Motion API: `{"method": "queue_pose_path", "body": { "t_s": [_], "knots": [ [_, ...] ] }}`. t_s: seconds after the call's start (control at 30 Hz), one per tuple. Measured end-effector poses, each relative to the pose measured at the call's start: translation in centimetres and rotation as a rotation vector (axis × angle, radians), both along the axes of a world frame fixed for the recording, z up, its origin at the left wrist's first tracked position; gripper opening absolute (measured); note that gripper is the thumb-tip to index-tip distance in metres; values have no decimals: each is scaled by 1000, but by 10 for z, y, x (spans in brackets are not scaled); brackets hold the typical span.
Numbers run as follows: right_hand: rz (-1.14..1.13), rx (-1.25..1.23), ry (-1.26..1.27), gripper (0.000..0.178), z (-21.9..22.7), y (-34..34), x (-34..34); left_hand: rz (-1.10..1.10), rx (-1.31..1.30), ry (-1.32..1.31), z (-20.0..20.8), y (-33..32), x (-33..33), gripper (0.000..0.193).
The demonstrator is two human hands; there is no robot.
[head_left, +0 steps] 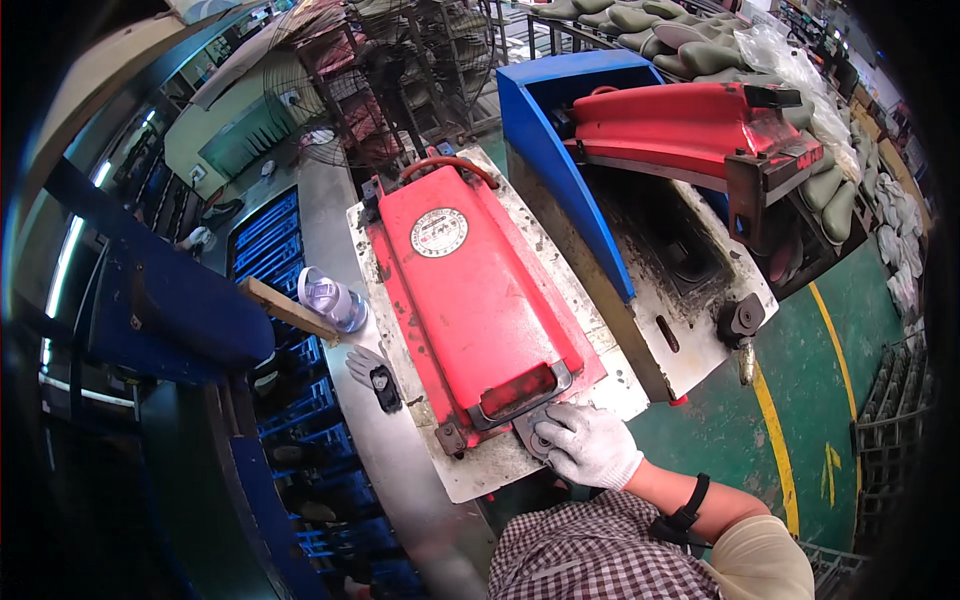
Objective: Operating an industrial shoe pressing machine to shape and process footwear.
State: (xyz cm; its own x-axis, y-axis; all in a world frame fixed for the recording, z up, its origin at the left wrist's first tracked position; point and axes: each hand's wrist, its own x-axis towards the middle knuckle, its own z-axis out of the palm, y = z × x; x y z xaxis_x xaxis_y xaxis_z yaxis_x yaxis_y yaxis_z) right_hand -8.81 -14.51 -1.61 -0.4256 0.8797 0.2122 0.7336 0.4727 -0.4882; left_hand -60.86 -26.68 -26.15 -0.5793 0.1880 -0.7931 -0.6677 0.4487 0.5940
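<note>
My right hand [592,447], in a white knit glove, is closed on a dark metal latch [532,428] at the near end of a red press lid [478,295]. Its fingers curl over the latch, hiding part of it. The lid lies lowered on a scuffed pale plate [466,478], with a metal-edged handle opening [520,392] beside my hand and a round label farther up. My left hand does not show. Past the plate's left edge, a grey glove [366,362] lies on the metal bench with a small black object [383,387] on it.
To the right stands a second press with its red lid [665,125] raised, a blue guard [585,190] and a latch [742,318]. A clear bottle [333,300] stands on the left bench beside blue racks [268,240]. Olive shoe-shaped pieces [690,50] are heaped behind.
</note>
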Motion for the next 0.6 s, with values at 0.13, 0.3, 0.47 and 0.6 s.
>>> {"method": "queue_pose_path", "body": {
  "t_s": [0.13, 0.3, 0.47, 0.6],
  "knots": [
    [3, 0, 14, 43, 1, -2, -1, -5, -10, -15, 3, -2, 3, 64],
    [-7, 27, 41, 39, -2, -3, -5, 4, -49, -34, 0, -27, -8, 64],
    [10, 5, 40, 40, 7, 2, -7, 21, -124, -41, -4, -67, -31, 63],
    [24, 4, 26, 42, 12, 8, -6, 36, -203, -23, 12, -109, -60, 63]
  ]
}}
